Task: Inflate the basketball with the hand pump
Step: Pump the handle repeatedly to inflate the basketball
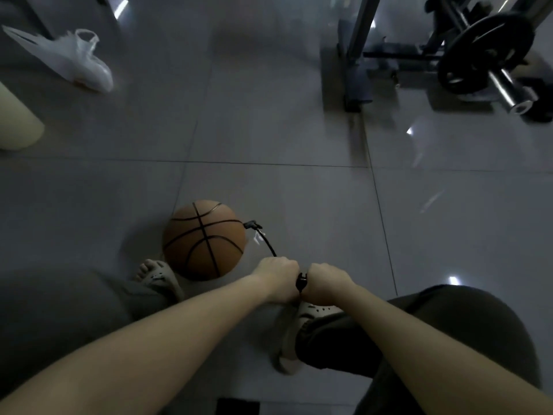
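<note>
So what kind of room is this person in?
Probably a home gym or workout room: a barbell carrying a black weight plate beside a metal rack, plus a basketball on the tiled floor.

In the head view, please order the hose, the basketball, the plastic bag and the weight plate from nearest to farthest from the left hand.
From the left hand:
1. Hose, runs up to the hand, just ahead.
2. Basketball, ahead on the left.
3. Plastic bag, far left, and weight plate, far right: too close to call.
</note>
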`<state>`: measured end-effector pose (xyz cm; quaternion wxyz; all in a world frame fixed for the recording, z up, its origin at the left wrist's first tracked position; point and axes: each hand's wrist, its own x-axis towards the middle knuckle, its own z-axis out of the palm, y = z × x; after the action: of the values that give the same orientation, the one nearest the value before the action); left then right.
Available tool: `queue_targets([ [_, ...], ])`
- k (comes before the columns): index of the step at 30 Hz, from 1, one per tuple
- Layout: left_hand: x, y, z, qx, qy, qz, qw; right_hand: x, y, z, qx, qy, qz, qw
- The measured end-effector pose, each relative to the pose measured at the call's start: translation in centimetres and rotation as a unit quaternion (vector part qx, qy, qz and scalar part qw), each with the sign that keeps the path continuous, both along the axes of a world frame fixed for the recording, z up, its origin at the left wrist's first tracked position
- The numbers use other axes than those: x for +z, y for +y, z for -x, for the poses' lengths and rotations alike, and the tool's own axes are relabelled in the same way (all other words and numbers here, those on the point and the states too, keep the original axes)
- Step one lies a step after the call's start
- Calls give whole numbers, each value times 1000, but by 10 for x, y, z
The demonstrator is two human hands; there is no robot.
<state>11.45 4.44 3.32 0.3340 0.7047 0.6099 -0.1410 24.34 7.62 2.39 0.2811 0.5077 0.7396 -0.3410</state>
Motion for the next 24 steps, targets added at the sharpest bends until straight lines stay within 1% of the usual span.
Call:
queue_targets([
  [3, 38, -6, 7, -20, -1, 28, 999, 39, -6, 4, 33, -8, 27, 999],
  [6, 93, 11, 16, 4, -33, 13, 999, 103, 20, 5, 35, 11, 37, 999],
  [8, 124, 31, 19, 23, -51, 1, 998, 142, 40, 6, 24, 19, 29, 999],
  [10, 133, 46, 19, 30, -51, -7, 998, 151, 50, 10, 9, 29, 7, 1000],
  [12, 119, 51, 19, 44, -41, 0, 998, 132, 48, 16, -10, 18, -6, 1000],
  [14, 90, 49, 18, 48, -29, 0, 998, 98, 42, 18, -37, 15, -22, 999],
  [17, 51, 50, 21, 45, -33, -14, 998, 51, 44, 17, -66, 51, -31, 996],
  [21, 10, 48, 20, 39, -17, -26, 999, 10, 49, 13, -43, 60, -31, 997],
  [24, -17, 39, 7, 28, -2, -23, 999, -14, 38, 2, -31, 43, -30, 998],
])
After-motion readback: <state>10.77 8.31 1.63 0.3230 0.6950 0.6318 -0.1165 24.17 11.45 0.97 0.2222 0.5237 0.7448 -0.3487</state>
